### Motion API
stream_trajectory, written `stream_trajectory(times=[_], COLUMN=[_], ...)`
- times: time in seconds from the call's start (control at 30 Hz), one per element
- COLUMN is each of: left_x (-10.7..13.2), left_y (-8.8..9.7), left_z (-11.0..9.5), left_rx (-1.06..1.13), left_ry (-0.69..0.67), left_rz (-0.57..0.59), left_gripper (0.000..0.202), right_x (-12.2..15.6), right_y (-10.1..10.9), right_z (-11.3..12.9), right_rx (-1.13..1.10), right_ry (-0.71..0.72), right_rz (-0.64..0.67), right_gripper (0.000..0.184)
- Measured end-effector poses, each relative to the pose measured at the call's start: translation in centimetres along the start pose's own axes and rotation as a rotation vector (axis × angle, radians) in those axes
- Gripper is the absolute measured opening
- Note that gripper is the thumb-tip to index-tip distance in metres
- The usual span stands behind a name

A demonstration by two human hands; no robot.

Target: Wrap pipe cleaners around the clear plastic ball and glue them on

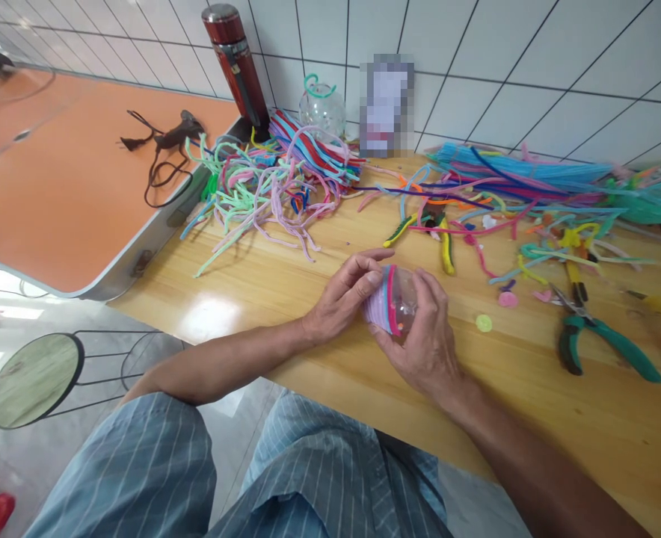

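Between my two hands, just above the wooden table, is a clear plastic cup (404,292) lying on its side. Lilac, blue and pink pipe cleaners (383,301) are wound in bands around its left part. My left hand (348,291) has its thumb and fingers on the lilac wrapped end. The clear end is gripped by my right hand (427,336), with its fingers curled over the far side and the thumb underneath. Parts of the cup are hidden behind my fingers. A small yellow-green disc (484,323) lies to the right of my right hand.
Loose green and lilac pipe cleaners (274,198) heap at the back left, near a red thermos (236,67) and a clear round container (322,112). Yellow-handled pliers (448,250) and green-handled pliers (611,347) lie rightward. More pipe cleaners (526,168) line the wall. An orange folding table (84,172) adjoins left.
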State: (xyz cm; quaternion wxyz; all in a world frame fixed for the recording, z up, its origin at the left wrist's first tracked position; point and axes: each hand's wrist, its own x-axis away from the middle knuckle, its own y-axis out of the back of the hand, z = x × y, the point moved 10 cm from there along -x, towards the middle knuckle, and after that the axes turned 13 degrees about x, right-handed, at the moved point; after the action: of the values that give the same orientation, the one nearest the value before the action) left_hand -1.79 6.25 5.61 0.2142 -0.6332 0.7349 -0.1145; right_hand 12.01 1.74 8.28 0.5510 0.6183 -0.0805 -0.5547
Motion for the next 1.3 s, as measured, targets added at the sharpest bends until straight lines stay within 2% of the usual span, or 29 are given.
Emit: stream_trajectory(times=[0.13, 0.43, 0.7, 0.83, 1.17, 1.3], left_x=[-0.14, -0.23, -0.36, -0.45, -0.44, -0.60], left_y=[0.06, 0.36, 0.16, 0.07, 0.33, 0.70], left_z=[0.18, 0.58, 0.78, 0.41, 0.36, 0.50], left_rx=[0.071, 0.074, 0.045, 0.016, 0.035, 0.007], left_ry=[0.010, 0.037, 0.088, 0.071, 0.051, 0.052], left_rz=[-0.008, -0.005, -0.007, -0.004, -0.017, -0.044], left_gripper=[0.029, 0.028, 0.039, 0.045, 0.037, 0.040], right_x=[0.05, 0.05, 0.01, -0.02, 0.03, 0.06], right_y=[-0.09, -0.09, -0.13, -0.05, -0.04, -0.07], right_z=[-0.06, -0.08, -0.10, -0.07, -0.08, -0.12], right_rx=[0.012, 0.013, 0.013, 0.016, 0.018, 0.017], right_ry=[0.012, 0.019, 0.013, 0.015, 0.012, 0.012], right_rz=[-0.005, -0.010, -0.005, 0.001, -0.009, -0.003], right_gripper=[0.097, 0.096, 0.097, 0.097, 0.098, 0.098])
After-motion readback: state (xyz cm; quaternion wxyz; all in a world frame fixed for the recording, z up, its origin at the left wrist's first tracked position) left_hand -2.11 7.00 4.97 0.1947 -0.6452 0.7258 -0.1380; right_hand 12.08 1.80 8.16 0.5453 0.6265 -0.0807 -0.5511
